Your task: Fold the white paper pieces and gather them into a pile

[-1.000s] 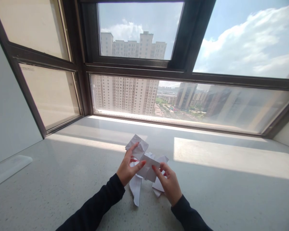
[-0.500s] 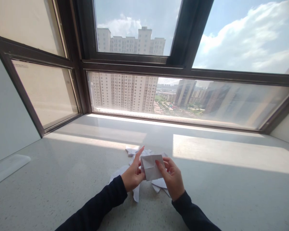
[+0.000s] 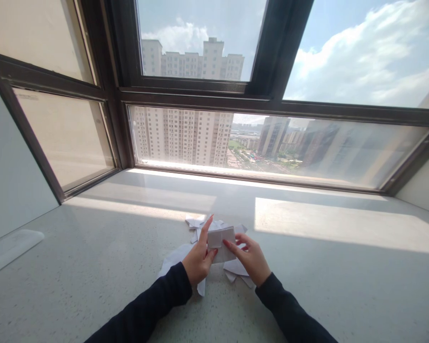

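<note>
Both my hands, left hand (image 3: 197,259) and right hand (image 3: 252,259), have fingers clamped on the folded paper (image 3: 220,243), lifted near the surface's (image 3: 93,247) front edge over paper scraps (image 3: 178,259), steadying the fold.

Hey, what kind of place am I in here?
Probably a high-rise flat, at a bay window: a stone sill under a dark-framed window, with apartment towers far below outside.
</note>
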Motion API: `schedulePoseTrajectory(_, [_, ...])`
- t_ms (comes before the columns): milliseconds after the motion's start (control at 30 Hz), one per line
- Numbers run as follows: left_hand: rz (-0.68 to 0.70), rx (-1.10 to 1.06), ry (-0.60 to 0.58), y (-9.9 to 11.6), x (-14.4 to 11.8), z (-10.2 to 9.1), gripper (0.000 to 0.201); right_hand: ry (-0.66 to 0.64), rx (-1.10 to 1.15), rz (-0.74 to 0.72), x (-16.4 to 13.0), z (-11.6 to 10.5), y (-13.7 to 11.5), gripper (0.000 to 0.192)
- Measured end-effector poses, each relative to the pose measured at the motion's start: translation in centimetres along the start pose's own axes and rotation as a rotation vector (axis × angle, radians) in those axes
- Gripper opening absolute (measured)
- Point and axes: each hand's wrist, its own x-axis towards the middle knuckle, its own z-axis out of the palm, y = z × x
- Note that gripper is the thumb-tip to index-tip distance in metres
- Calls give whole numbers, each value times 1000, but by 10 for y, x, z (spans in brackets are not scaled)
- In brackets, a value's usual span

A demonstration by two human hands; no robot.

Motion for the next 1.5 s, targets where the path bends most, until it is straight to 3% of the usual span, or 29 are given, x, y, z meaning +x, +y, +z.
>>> schedulePoseTrajectory(67, [-28,44,10,0,1,-3,66,-73,95,51,12,-16,9,32])
schedulePoseTrajectory(167, [-36,187,109,0,6,-13,55,164,78,117,36,-59,37,35])
schedulePoseTrajectory(267, [7,367,234,1,13,-28,36,329,-231,253,56,-108,74,35])
schedulePoseTrajectory(333, [22,449,299,2,16,-36,29,324,-516,346,63,-129,95,33])
schedulePoseTrajectory(400, [21,512,344,2,18,-41,26,255,-745,398,66,-136,107,30])
schedulePoseTrajectory(500, [-2,603,356,0,18,-45,24,210,-984,360,67,-130,110,28])
schedulePoseTrajectory(633, [-34,715,278,-8,17,-46,18,403,-1171,234,64,-120,93,36])
schedulePoseTrajectory(733, [-53,768,248,-14,17,-47,19,509,-1164,84,55,-106,65,36])
schedulePoseTrajectory(767, [-60,777,242,-15,17,-47,19,481,-1134,18,50,-96,54,35])
schedulePoseTrajectory(933, [-96,769,164,-20,15,-47,19,82,-889,-223,20,-19,14,37])
schedulePoseTrajectory(1033, [-77,783,105,-21,14,-45,22,18,-816,-261,10,7,7,27])
schedulePoseTrajectory(1200, [163,971,166,-5,13,-46,41,134,-673,-379,7,-5,0,16])
schedulePoseTrajectory(1300, [261,1057,82,6,12,-46,31,149,-601,-497,6,-14,-6,15])
schedulePoseTrajectory(1367, [241,1052,50,8,12,-46,15,188,-564,-474,7,-16,-5,18])
schedulePoseTrajectory(1433, [152,1001,116,7,12,-47,11,206,-575,-350,9,-19,0,29])
schedulePoseTrajectory(1500, [46,869,220,4,13,-50,14,97,-666,-206,10,-23,8,39])
